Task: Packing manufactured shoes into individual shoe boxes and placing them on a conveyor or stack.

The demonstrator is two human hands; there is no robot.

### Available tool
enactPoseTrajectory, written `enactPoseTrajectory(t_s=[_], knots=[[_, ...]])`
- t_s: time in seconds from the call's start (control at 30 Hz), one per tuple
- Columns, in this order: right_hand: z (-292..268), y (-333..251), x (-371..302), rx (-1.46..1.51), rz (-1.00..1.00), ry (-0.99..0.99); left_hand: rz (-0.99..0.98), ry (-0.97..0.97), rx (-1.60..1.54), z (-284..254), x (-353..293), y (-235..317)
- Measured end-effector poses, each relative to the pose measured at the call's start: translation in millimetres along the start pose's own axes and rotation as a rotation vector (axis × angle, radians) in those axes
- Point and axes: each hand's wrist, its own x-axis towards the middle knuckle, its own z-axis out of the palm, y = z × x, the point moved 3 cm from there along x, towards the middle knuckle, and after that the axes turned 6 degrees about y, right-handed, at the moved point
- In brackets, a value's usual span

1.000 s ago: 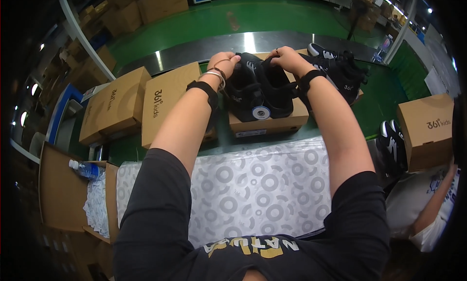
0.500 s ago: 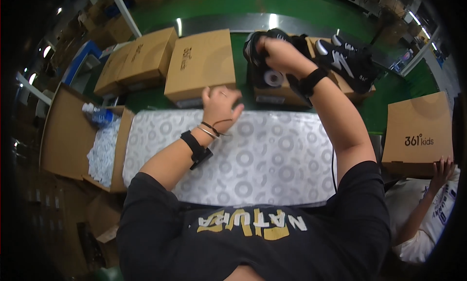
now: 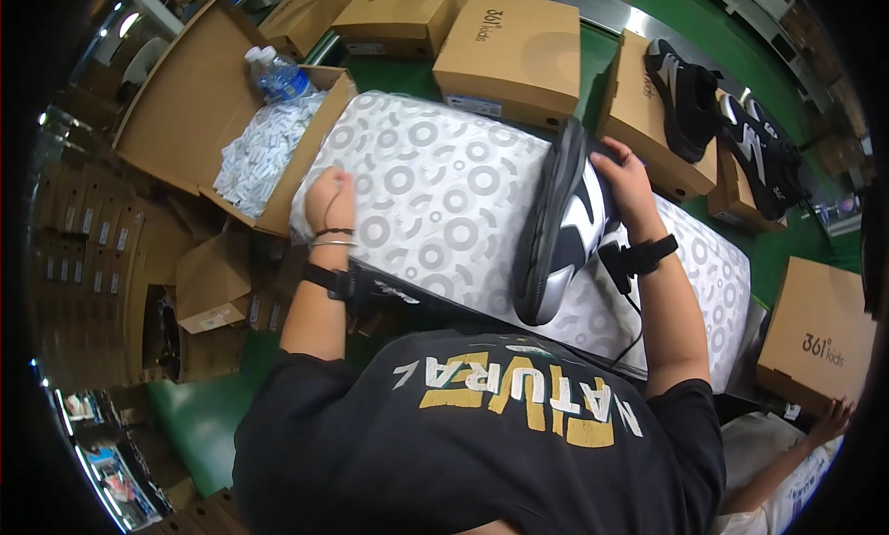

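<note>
My right hand (image 3: 633, 188) grips a black, white and grey sneaker (image 3: 582, 222) by its collar. The shoe is tilted, its dark sole facing left, above the white patterned work surface (image 3: 435, 178). My left hand (image 3: 331, 201) is curled closed over the surface's left end, beside an open cardboard box (image 3: 306, 164). Whatever its fingers may hold is hidden. Small white packets (image 3: 269, 155) fill that box, and bottles with blue labels (image 3: 281, 75) stand at its far end.
Closed shoe boxes (image 3: 509, 53) line the far side. More black sneakers, one a single shoe (image 3: 683, 100) and others as a pair (image 3: 764, 155), rest on boxes at the far right. At the right edge, another person's hand (image 3: 831, 421) touches a shoe box (image 3: 820, 331). A cable (image 3: 632, 327) lies near my right wrist.
My right hand has brought a sneaker from the boxes toward me, over the work surface. My left hand has moved left, near the packet box, and closed. The view has turned left.
</note>
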Motion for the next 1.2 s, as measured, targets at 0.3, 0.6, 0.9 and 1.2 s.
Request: enactPoseTrajectory(t_s=[0.3,0.6,0.9,1.2], knots=[[11,20,-2,0.267,0.045,-0.016,-0.018,0.048,0.294,9,-17,-72],[-3,-24,-26,-0.748,-0.32,0.349,-0.255,-0.017,-0.315,-9,24,-53],[101,-98,-24,-0.285,0.018,-0.368,0.742,-0.213,-0.305,-18,-39,151],[80,-99,-22,-0.175,0.107,-0.245,0.395,-0.214,-0.521,-15,-34,163]])
